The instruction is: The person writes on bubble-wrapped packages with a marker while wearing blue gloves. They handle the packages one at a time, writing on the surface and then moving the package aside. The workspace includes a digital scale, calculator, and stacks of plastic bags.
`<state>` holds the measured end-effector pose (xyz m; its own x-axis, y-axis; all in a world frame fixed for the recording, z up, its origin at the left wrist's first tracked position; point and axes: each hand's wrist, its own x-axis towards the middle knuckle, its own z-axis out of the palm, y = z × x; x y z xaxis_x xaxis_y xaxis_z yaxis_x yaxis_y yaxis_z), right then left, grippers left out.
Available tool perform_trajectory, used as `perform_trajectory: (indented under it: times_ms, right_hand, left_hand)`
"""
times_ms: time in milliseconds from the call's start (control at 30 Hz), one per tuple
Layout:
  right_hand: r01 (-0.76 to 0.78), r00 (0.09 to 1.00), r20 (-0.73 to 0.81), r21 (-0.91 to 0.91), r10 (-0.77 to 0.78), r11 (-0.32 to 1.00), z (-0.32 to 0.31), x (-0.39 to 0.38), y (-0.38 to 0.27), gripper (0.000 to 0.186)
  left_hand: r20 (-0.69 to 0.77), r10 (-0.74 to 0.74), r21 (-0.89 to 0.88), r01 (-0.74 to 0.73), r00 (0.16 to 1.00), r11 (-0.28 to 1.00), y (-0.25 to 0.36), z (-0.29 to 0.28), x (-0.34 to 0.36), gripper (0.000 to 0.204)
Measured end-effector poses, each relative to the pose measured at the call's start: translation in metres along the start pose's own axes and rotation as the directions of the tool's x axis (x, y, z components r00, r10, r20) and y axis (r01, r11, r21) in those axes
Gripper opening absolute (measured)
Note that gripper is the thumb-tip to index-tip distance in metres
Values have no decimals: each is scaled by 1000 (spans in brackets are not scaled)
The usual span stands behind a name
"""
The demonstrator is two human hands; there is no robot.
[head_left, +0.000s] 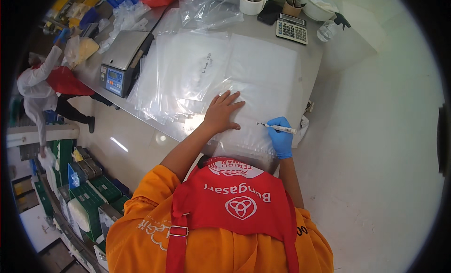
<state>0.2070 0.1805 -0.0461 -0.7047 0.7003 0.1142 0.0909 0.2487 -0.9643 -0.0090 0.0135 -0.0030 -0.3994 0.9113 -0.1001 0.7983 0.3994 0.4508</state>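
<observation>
1. Your orange shirt (pixel 136 226) and red apron (pixel 239 188) are nearest the camera.
2. Your blue-gloved right hand (pixel 282 144) is clamped on a white marker (pixel 287 130), tip at small dark marks.
3. Your bare left hand (pixel 221 114) lies palm down, fingers apart, on clear plastic bags (pixel 263 61) toward the worktop's (pixel 311 66) near edge.
4. Scale (pixel 113 80): left edge; calculator (pixel 291 31): far right corner.

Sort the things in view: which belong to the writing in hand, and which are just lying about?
In use:
- white pen, in the gloved right hand
- plastic sheets, under the left hand

Seemingly lying about:
- calculator
- spray bottle
- white mug
- weighing scale
</observation>
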Motion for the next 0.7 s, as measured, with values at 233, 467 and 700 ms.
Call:
perform_trajectory:
  times_ms: [233, 467, 700]
  right_hand:
    - [-35, 999, -1, 6, 35, 999, -5, -3, 4, 7]
    - [-49, 999, 0, 25, 49, 998, -6, -2, 5, 7]
    - [-22, 999, -32, 28, 23, 999, -7, -2, 10, 9]
  left_hand:
    - [2, -4, -7, 4, 1000, 1000, 2, 1, -1, 91]
    - [0, -2, -5, 2, 1000, 1000, 2, 1, -1, 91]
    - [-4, -3, 0, 3, 1000, 1000, 1, 1, -1, 91]
